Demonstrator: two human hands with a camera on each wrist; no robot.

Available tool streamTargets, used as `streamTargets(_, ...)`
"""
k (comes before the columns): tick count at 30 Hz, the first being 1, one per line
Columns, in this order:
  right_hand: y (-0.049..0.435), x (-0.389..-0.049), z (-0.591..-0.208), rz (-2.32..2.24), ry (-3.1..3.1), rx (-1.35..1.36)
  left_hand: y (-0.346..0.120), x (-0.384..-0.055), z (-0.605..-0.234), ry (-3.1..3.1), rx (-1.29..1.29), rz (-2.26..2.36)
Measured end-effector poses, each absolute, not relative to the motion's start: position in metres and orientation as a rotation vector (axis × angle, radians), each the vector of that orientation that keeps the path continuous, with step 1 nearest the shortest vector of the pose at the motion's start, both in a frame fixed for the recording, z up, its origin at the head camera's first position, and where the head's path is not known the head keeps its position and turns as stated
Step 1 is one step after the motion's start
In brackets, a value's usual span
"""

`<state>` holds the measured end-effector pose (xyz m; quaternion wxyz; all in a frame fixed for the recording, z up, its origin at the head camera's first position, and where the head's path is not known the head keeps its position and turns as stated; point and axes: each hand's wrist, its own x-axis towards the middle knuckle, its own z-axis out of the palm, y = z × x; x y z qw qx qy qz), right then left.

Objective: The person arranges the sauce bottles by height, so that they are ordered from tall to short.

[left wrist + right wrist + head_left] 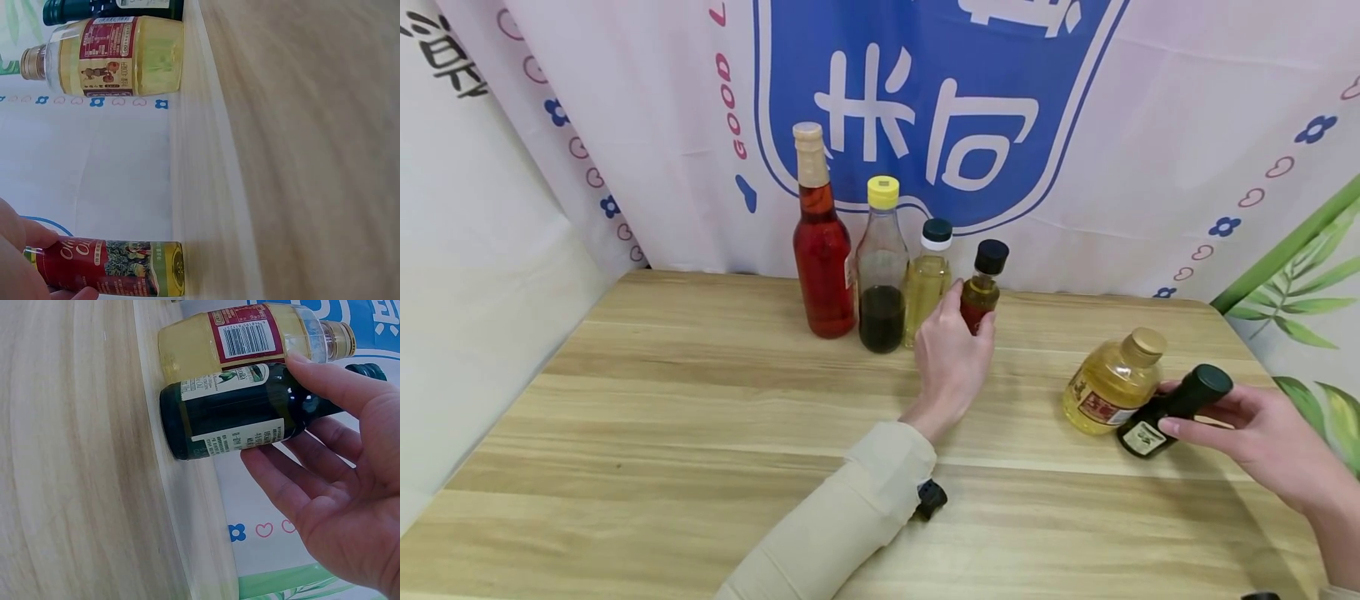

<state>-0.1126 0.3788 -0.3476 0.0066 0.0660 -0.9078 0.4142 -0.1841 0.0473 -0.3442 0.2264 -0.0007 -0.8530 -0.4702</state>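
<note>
My left hand (955, 354) grips a small olive oil bottle (979, 302) with a black cap, at the right end of a row of bottles. In the left wrist view its red label (75, 265) shows, with fingers on both sides. Toward the right of the table, my right hand (1273, 442) holds a dark green glass bottle (1180, 404) between thumb and fingers. That bottle has a pale label (247, 437) and stands right beside a squat bottle of yellow oil (1105, 387) with a gold cap.
Left of the small bottle stand a pale yellow oil bottle (928, 279), a yellow-capped bottle of dark liquid (882, 312) and a tall bottle of red liquid (823, 275). A printed curtain (700, 217) hangs behind the wooden table (647, 433).
</note>
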Motion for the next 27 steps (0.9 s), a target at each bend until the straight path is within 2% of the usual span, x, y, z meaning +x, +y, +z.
streamTargets(27,0.3787,-0.1134,-0.3477,1.255,-2.851,0.212,0.0456,-0.1773,-0.3395,-2.311,-0.004,-1.286)
